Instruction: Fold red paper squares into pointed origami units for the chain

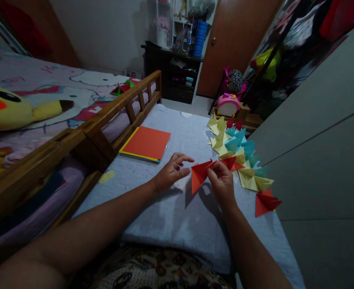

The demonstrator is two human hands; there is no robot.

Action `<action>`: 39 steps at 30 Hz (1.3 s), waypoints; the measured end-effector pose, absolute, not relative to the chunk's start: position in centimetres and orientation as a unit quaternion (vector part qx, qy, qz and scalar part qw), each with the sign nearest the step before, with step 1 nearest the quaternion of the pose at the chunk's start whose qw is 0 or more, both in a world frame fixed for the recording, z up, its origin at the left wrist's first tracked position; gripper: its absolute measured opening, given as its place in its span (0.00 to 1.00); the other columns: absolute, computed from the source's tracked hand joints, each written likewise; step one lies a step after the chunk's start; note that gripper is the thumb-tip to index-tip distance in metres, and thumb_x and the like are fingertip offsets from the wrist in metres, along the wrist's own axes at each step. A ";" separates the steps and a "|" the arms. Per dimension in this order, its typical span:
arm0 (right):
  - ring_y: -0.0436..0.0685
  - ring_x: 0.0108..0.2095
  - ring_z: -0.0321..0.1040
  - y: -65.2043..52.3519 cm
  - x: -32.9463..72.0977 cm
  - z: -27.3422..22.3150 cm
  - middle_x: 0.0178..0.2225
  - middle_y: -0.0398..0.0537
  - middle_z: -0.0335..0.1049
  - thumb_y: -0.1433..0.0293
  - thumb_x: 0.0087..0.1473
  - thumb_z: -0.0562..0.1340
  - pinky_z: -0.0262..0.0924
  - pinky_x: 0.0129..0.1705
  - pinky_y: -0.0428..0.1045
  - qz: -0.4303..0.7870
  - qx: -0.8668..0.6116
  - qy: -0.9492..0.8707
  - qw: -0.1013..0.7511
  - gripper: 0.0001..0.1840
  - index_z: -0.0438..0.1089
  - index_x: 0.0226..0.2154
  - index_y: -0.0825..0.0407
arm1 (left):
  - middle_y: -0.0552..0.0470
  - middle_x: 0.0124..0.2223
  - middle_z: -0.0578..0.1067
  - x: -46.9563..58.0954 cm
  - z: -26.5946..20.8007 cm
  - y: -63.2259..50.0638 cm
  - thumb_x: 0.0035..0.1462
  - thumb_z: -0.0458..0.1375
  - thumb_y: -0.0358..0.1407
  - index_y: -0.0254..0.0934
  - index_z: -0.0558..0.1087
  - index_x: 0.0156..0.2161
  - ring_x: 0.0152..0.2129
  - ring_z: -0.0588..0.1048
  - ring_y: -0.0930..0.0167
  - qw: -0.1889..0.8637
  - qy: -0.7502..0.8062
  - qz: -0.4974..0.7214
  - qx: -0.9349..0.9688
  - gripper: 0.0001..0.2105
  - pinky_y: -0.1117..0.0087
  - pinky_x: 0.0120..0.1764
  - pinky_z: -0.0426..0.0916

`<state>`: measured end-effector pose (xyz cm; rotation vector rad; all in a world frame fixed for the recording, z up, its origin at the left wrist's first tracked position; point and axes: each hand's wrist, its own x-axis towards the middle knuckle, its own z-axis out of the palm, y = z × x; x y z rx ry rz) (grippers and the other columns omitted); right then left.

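Note:
Pinched in my right hand (222, 182) is a red origami crane (199, 176), lifted a little over the cloth-covered table (161, 220). Just left of it, my left hand (174, 170) has its fingers spread and is apart from the paper. Rows of folded paper cranes in yellow (220, 140), blue (239, 141) and red stand along the table's right side. Another red crane (265, 202) sits at the near end of these rows, by the right edge. A stack of coloured paper (149, 142), orange on top, lies at the table's left.
A wooden bed rail (119, 108) borders the table on the left, with a yellow plush toy (14, 108) on the bed behind it. On the right stands a pale cabinet (324, 148). A pink toy seat (228, 104) is beyond the far end.

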<state>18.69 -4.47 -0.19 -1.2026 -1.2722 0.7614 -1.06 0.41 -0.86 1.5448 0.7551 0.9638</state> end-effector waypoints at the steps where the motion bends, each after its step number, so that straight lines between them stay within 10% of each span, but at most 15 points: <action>1: 0.51 0.29 0.60 -4.5 18.6 -0.3 0.26 0.39 0.64 0.67 0.54 0.62 0.56 0.34 0.48 0.306 -0.525 -0.555 0.568 0.06 0.65 0.27 0.49 | 0.49 0.44 0.71 -1.0 -0.8 0.2 0.54 0.64 0.49 0.41 0.77 0.48 0.35 0.69 0.70 0.551 0.325 0.395 0.659 0.20 0.70 0.37 0.64; 12: 0.55 0.37 0.68 -4.5 18.0 -0.9 0.35 0.44 0.72 0.66 0.56 0.62 0.62 0.43 0.52 0.296 -0.537 -0.589 0.527 0.08 0.71 0.39 0.49 | 0.58 0.22 0.69 0.0 -0.6 0.0 0.49 0.66 0.45 0.34 0.72 0.30 0.17 0.62 0.78 0.685 0.357 0.364 0.520 0.15 0.75 0.22 0.55; 39: 0.55 0.32 0.65 -4.5 17.8 -2.1 0.31 0.45 0.67 0.73 0.53 0.57 0.60 0.35 0.49 0.194 -0.571 -0.591 0.536 0.07 0.70 0.32 0.50 | 0.52 0.30 0.77 3.9 -0.7 7.0 0.44 0.64 0.38 0.35 0.76 0.29 0.29 0.73 0.69 0.534 0.438 0.454 0.563 0.08 0.69 0.38 0.66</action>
